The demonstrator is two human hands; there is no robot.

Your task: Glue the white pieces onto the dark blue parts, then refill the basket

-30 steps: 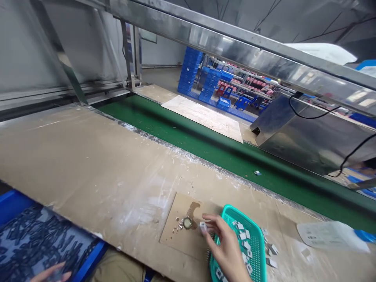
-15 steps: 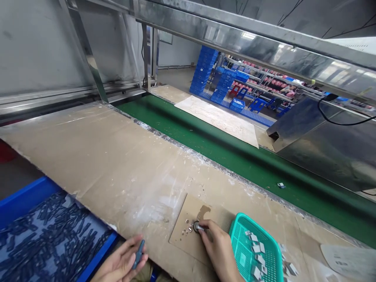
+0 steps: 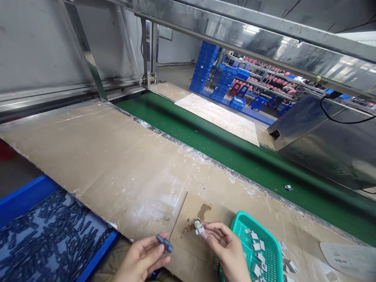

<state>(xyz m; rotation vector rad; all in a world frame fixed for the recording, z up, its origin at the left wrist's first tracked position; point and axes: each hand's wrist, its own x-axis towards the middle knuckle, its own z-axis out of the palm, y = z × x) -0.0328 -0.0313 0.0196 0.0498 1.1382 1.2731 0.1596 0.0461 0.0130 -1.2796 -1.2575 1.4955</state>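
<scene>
A: What is at the left, by the near edge of the table (image 3: 117,164)?

B: A blue crate (image 3: 26,196) full of small dark pieces (image 3: 49,239). It sits lower than the table, at its near left side.

A: And the left hand (image 3: 142,260)?

B: It is just over the near edge. The grip is closed on one dark piece (image 3: 164,243), pinched between thumb and fingertips, with the end of the piece sticking out.

A: How will this piece handle?

B: I think it is light and stiff, probably plastic. It is narrow, so it is best to hold it by the long sides near the middle, otherwise it may turn in the fingers.

A: The right hand (image 3: 227,246)?

B: It pinches a small white part (image 3: 200,229) over the cardboard sheet (image 3: 188,244), beside a little round cap (image 3: 196,223) with a brown stain. This part looks very light and small, easy to drop. Hold it by the edges with the fingertips.

A: And further right?

B: A green basket (image 3: 264,239) with more white parts (image 3: 255,246), just beside the right hand. Behind the table runs a green belt (image 3: 235,156).
</scene>
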